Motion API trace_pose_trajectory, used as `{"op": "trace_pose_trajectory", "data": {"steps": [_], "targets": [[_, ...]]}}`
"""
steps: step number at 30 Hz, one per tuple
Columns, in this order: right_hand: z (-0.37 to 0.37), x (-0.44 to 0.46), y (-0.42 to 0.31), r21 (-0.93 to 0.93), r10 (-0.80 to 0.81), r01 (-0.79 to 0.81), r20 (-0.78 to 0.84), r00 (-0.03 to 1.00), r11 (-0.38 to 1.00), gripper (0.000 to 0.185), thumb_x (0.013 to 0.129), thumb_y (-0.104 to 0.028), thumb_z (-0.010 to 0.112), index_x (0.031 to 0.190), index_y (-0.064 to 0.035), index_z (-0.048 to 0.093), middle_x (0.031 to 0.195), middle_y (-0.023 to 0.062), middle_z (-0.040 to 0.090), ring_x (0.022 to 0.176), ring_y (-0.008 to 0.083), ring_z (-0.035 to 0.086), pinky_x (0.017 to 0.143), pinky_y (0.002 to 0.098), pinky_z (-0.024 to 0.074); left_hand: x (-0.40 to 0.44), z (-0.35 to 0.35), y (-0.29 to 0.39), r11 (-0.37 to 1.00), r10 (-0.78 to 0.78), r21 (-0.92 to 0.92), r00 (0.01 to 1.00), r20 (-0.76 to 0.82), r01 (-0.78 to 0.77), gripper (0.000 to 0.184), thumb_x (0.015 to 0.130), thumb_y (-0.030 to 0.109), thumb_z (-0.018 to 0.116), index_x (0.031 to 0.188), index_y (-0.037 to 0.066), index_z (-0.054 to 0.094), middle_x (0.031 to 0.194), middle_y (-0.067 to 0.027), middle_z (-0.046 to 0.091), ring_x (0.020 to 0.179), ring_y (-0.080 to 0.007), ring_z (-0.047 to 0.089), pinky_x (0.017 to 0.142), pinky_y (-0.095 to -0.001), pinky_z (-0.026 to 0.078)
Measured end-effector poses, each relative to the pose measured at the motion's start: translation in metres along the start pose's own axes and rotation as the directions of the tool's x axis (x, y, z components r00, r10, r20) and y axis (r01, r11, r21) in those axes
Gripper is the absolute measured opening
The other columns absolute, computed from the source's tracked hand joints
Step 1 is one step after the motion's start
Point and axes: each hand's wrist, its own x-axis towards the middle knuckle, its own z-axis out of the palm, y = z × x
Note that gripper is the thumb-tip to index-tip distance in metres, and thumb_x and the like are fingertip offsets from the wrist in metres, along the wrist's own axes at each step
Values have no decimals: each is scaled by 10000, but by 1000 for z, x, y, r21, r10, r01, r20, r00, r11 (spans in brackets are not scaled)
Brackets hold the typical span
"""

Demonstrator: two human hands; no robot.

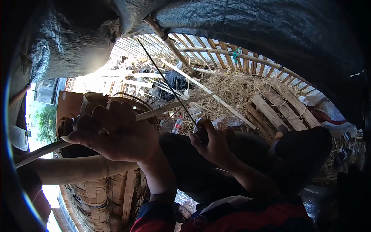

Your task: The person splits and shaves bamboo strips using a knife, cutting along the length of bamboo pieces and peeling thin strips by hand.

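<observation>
A long, pale bamboo strip [164,110] runs from the lower left up to the right, passing through my left hand [112,131], whose fingers are wrapped round it. In my right hand [212,143] is the lower end of a long, thin dark blade [166,79], gripped in closed fingers. The blade points up to the left and crosses the strip between my hands. Below my left hand lies a thick bamboo pole [77,169] across a woven bamboo basket [94,197].
Straw [232,87] and flat wooden slats [270,112] cover the ground ahead. A plastic bottle [177,124] lies beyond my knees. A slatted bamboo fence [220,54] curves behind, under a dark tarp [239,17]. Cut bamboo tubes [141,83] lie farther off.
</observation>
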Motion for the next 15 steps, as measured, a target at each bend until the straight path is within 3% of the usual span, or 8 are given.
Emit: {"op": "trace_pose_trajectory", "data": {"steps": [2, 4, 6, 7, 10, 12, 14, 15], "targets": [[-1, 4, -26, 132, -82, 82, -6, 997, 988, 298, 827, -134, 630, 1046, -55, 445, 673, 95, 605, 633, 282, 656, 536, 355, 502, 1, 0, 1, 1000, 3, -1, 1000, -27, -3, 450, 962, 488, 318, 641, 173, 325, 512, 50, 230, 419, -58, 154, 362, -199, 150], [-1, 7, -33, 145, -100, 97, 14, 995, 985, 310, 798, -120, 652, 1018, -68, 440, 658, 83, 592, 621, 279, 652, 528, 350, 501, 0, -2, 5, 993, -38, -109, 994, 100, 48, 443, 965, 518, 235, 692, 174, 295, 530, 38, 248, 420, -75, 105, 397, -244, 126], [-2, 9, -34, 150, -134, 128, 31, 991, 980, 293, 779, -65, 667, 1000, -38, 476, 707, 48, 594, 618, 128, 632, 558, 252, 471, -1, -1, 7, 974, -68, -201, 983, 169, 102, 446, 962, 527, 225, 699, 175, 301, 534, 37, 250, 433, -77, 112, 416, -250, 134], [-2, 9, -31, 149, -129, 124, 26, 991, 981, 293, 779, -65, 667, 1000, -38, 476, 707, 48, 594, 618, 128, 632, 558, 252, 471, -1, 0, 8, 945, -90, -288, 968, 234, 157, 450, 959, 537, 216, 707, 176, 308, 539, 37, 252, 445, -80, 119, 435, -256, 142], [-1, 8, -23, 216, -67, 51, 70, 995, 975, 283, 772, -59, 661, 977, -40, 468, 680, 50, 580, 611, 135, 633, 550, 255, 470, 1, 2, 9, 919, -181, -302, 952, 246, 253, 476, 936, 581, 235, 708, 172, 322, 537, 36, 254, 457, -79, 129, 440, -254, 152], [0, 13, -27, 209, -92, 76, 68, 993, 975, 335, 748, -104, 673, 965, -90, 418, 627, 82, 574, 602, 310, 637, 499, 386, 490, 2, -6, 10, 939, -163, -251, 946, 279, 236, 494, 923, 604, 240, 708, 168, 331, 537, 36, 252, 461, -79, 131, 441, -254, 153], [2, 15, -22, 151, -61, 50, 69, 996, 987, 335, 749, -107, 672, 969, -95, 421, 623, 85, 573, 595, 312, 633, 494, 392, 488, 1, -7, 11, 955, -145, -202, 938, 315, 216, 513, 910, 626, 244, 709, 164, 341, 536, 36, 249, 465, -78, 133, 442, -253, 153], [4, 14, -19, 85, -34, 28, 64, 997, 996, 335, 749, -111, 672, 974, -100, 423, 619, 88, 573, 588, 314, 630, 489, 397, 487, -2, -3, 10, 959, -141, -208, 960, 240, 193, 516, 905, 613, 312, 666, 157, 356, 545, 44, 247, 469, -70, 164, 438, -236, 170]]}}
